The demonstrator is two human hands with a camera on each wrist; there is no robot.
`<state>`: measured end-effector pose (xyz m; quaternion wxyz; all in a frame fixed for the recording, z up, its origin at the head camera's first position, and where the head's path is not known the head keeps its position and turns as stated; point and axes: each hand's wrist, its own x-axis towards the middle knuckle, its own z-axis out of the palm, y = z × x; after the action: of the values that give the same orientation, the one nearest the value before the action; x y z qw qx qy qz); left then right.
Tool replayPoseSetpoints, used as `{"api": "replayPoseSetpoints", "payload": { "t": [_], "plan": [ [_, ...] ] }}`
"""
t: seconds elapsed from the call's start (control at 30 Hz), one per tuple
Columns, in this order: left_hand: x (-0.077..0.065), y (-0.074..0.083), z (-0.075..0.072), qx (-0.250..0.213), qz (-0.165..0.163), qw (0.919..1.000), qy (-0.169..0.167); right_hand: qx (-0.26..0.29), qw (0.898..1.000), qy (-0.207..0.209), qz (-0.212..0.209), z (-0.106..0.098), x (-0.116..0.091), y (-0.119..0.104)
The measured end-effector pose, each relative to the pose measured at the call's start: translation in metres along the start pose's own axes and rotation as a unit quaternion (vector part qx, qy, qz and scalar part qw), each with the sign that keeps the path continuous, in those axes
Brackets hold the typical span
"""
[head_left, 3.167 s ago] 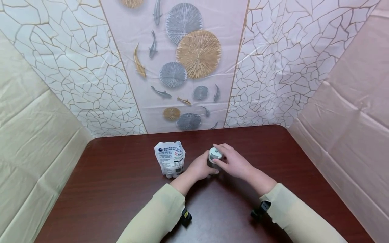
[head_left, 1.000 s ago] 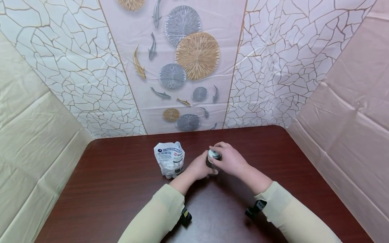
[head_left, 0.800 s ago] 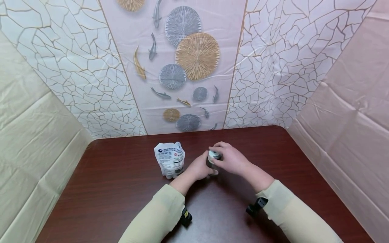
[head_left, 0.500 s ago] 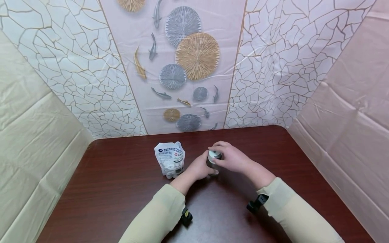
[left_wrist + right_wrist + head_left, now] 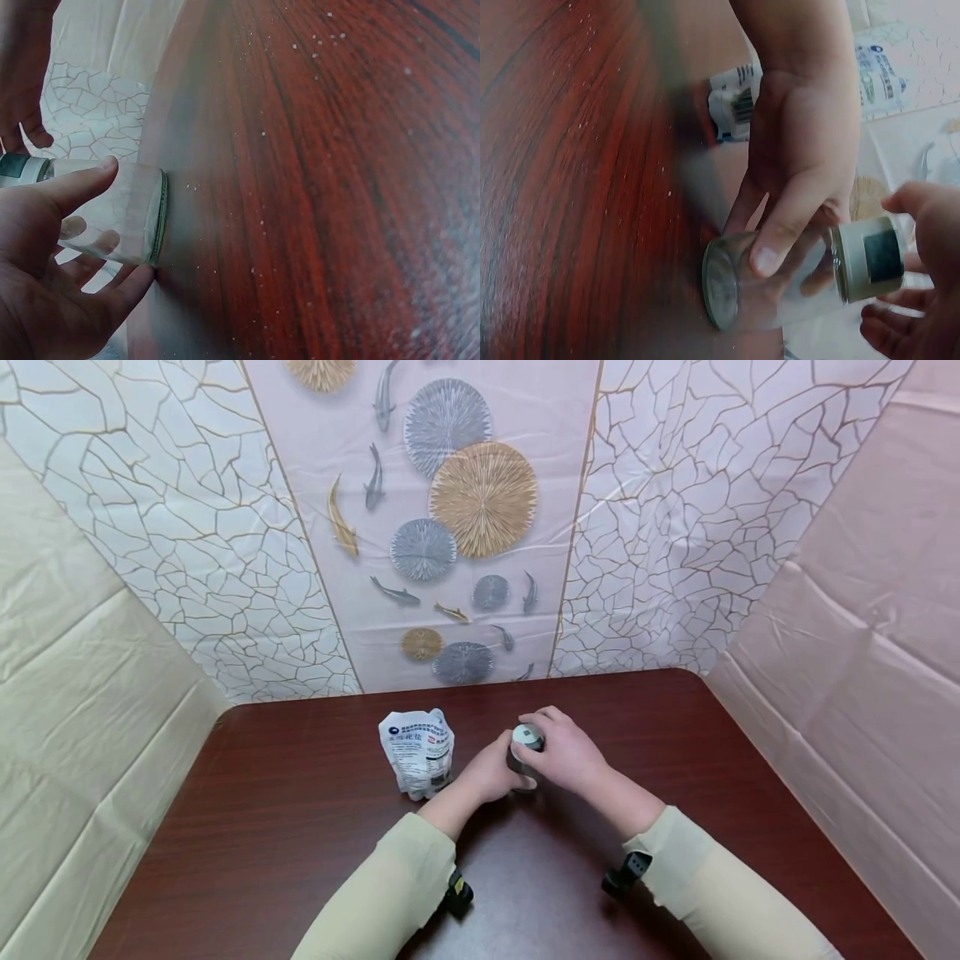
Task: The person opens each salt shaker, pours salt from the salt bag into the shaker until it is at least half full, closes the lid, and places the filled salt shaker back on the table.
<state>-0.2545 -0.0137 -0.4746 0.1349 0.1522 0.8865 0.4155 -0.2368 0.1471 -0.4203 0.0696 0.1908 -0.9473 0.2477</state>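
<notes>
A clear glass jar with a pale lid stands upright on the brown table. My left hand grips its body from the left. In the left wrist view the thumb and fingers wrap the glass jar, and the glass looks empty. At the lid, my right hand has its fingers and thumb curled around the rim. The right wrist view shows a dark square on the side of the lid, with fingertips on both sides of it; whether every fingertip touches is unclear.
A white printed pouch stands left of the jar, near the left forearm. Small white specks are scattered on the table. Patterned cloth walls enclose the table's back and sides.
My right hand has shifted and turned around the lid, which now shows its top marking turned differently. The left hand keeps its hold on the jar; the pouch stays put.
</notes>
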Motion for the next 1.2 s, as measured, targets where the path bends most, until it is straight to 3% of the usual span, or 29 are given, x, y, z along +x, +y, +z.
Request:
{"api": "replayPoseSetpoints", "payload": {
  "t": [0.17,0.37,0.73,1.2],
  "plan": [
    [-0.001,0.000,0.000,0.000,0.005,1.0000,0.004,-0.013,0.998,-0.007,0.068,0.001,0.002,-0.008],
    [0.000,-0.001,0.001,0.010,0.007,0.9999,0.010,-0.025,0.995,-0.006,0.093,0.002,0.003,-0.012],
    [0.003,-0.002,0.004,0.031,-0.002,0.9994,0.012,-0.058,0.995,-0.015,0.081,-0.003,0.002,-0.017],
    [0.003,-0.001,0.002,0.020,-0.004,0.9998,0.005,-0.057,0.997,-0.034,0.040,-0.007,0.002,-0.016]
  ]
}}
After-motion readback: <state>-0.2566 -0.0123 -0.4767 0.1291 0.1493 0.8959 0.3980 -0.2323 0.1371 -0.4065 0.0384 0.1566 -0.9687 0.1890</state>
